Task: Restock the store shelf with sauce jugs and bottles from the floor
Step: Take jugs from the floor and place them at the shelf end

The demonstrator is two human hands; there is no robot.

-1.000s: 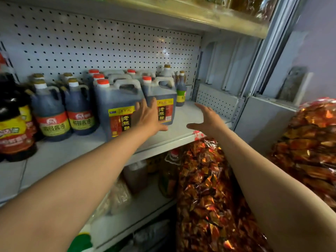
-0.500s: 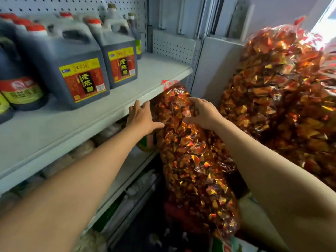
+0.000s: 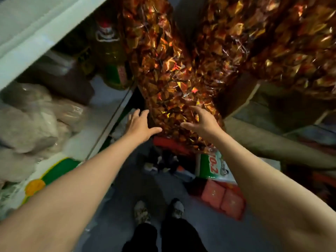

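Two hands reaching down, both spread wide and empty: left hand (image 3: 141,124) and right hand (image 3: 202,120) against one foil bag (image 3: 169,73). One oil jug (image 3: 111,57) on the shelf (image 3: 101,99).

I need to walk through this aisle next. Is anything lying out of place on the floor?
Yes. Packets lie loose on the floor: a green-and-white bag and orange packs, tilted and overlapping, right of the shoes. A tall foil-wrapped bundle also stands in the walkway, with both hands, left and right, open beside it.
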